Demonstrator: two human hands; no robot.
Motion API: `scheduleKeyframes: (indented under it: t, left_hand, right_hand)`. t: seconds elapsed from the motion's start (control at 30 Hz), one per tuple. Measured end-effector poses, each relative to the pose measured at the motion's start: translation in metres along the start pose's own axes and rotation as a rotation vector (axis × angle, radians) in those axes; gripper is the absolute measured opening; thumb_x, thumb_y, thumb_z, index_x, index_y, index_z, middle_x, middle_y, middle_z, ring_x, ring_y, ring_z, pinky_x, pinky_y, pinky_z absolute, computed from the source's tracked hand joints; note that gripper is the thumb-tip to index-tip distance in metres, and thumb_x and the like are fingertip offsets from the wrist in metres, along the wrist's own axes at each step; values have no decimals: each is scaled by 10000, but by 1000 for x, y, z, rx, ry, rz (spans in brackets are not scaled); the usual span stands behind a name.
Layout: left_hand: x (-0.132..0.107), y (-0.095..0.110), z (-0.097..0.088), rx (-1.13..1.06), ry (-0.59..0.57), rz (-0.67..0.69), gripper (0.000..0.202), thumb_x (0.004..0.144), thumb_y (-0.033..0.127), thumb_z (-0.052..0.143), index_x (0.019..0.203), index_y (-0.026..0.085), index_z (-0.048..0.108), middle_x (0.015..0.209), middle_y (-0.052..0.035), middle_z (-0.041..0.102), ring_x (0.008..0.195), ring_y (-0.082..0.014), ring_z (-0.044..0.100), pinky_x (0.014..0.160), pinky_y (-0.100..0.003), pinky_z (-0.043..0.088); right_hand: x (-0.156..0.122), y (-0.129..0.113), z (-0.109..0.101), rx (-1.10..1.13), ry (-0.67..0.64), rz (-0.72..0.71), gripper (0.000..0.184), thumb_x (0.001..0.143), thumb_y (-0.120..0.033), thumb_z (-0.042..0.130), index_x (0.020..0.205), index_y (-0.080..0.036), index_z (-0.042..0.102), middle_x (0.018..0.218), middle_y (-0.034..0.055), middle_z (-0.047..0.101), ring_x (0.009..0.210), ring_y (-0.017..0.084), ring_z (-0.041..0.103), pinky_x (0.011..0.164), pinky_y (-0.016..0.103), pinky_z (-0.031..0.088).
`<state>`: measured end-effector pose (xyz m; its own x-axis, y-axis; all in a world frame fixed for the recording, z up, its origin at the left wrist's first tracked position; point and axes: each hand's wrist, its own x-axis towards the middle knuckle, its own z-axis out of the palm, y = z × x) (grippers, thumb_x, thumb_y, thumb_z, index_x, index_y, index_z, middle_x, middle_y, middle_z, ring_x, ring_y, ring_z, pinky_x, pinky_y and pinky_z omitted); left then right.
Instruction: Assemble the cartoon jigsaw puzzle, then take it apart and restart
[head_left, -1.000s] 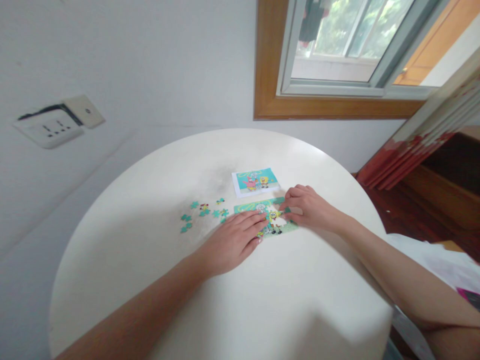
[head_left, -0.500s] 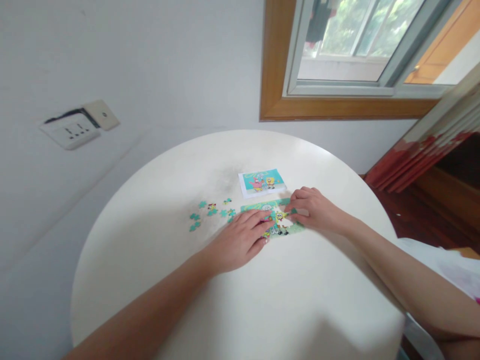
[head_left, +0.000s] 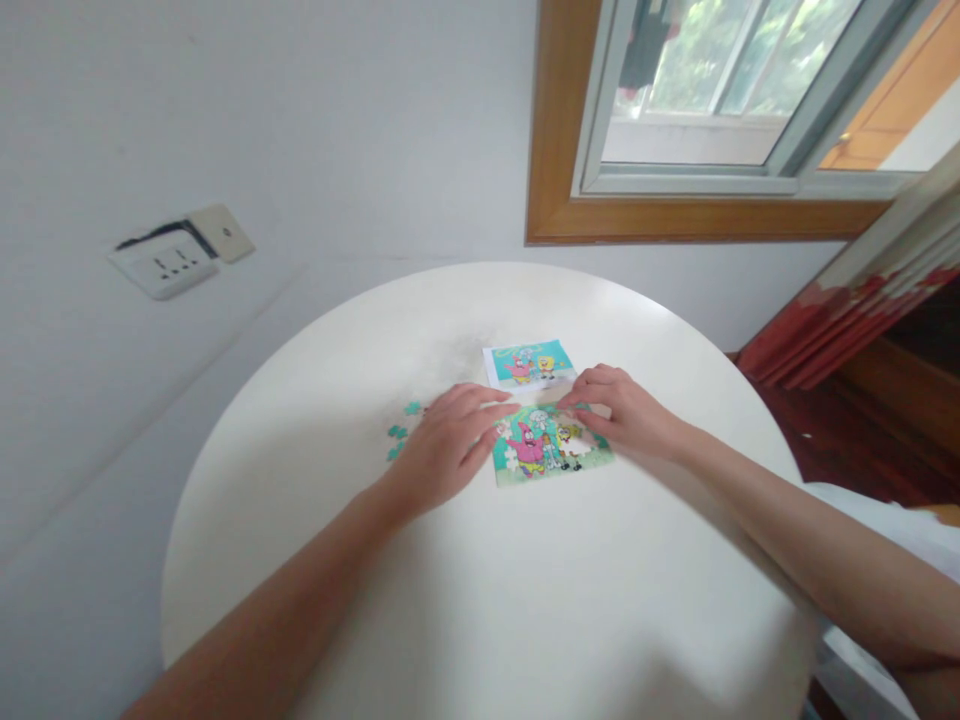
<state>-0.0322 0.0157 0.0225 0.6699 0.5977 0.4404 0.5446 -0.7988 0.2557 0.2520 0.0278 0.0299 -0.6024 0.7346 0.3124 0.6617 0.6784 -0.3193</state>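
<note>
- Right hand (head_left: 619, 408): its curled fingers and thumb sit at the puzzle's upper right; I cannot tell whether its grip is together on a piece or merely resting there.
- Left hand (head_left: 442, 440): its grip is spread, thumb apart from the fingers, fingertips over the puzzle's upper left edge; contact there is unclear.
- The puzzle (head_left: 531, 468) lies flat on the tabletop (head_left: 480, 610), between the 2 hands, with pale gaps at its left side and around the yellow figure.
- It looks light, thin and probably card: fairly stiff per piece, but apt to bend or come apart at the joints if lifted whole. Pressing flat or steadying it by the outer edges seems safest; a single piece is best pinched at opposite edges.
- Loose pieces (head_left: 397, 432) lie left of the left hand, which may hide others.
- A picture card (head_left: 529, 364) lies flat just beyond the puzzle, showing similar figures.
- Farther out are a wall socket (head_left: 169, 268), a window frame (head_left: 559, 215) and a red-and-white curtain (head_left: 810, 315).
</note>
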Motion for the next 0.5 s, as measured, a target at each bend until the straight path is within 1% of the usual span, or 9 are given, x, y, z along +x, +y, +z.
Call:
scheduleKeyframes:
  t: [0.1,0.13,0.2,0.27,0.33,0.4,0.5]
  left_hand:
    - [-2,-27,-10,59,186,-152,316,963,212,359,1145,194,617,1092,-79,651,1070,-235,547,985,-433,409]
    - [-3,-36,-12,83,229,-190,314,955,211,359,1121,180,625,1065,-86,652,1054,-241,549,975,-432,411]
    - [-6,-49,-14,123,276,-236,309,933,197,363,1072,162,637,1026,-97,650,1022,-248,556,955,-429,414]
    - [-10,-59,-15,147,279,-262,301,912,183,370,1049,162,638,1020,-97,649,1010,-244,558,949,-421,412]
    - [-13,-66,-17,168,261,-273,286,896,181,392,1039,166,639,1014,-90,652,1012,-240,558,956,-417,404]
    - [-15,-71,-19,187,255,-287,273,882,182,415,1036,168,640,1008,-84,654,1012,-241,556,961,-419,398]
    - [-18,-77,-23,197,277,-326,269,876,185,423,1028,169,644,1009,-84,652,1009,-243,553,959,-424,398]
  right_hand:
    - [36,-8,11,11,-60,-89,278,906,-198,513,1118,-209,694,1083,96,656,1029,222,553,878,359,390]
    - [49,-12,16,-12,-88,-119,293,901,-181,510,1131,-207,689,1102,99,652,1044,224,545,894,360,382]
    - [76,-22,27,-65,-139,-115,305,890,-199,533,1155,-223,683,1077,93,647,1023,231,537,886,364,375]
    - [98,-32,36,-101,-180,-105,307,883,-212,550,1158,-246,683,1086,88,635,1046,246,520,877,367,368]
    - [112,-41,41,-125,-203,-104,295,881,-225,560,1145,-245,692,1090,92,627,1054,252,511,878,368,362]
    - [119,-47,43,-130,-216,-113,285,880,-236,571,1135,-241,697,1090,95,622,1051,249,508,880,365,357]
    - [120,-50,42,-96,-241,-148,246,871,-256,602,1090,-248,715,1068,85,623,1039,237,511,877,353,353]
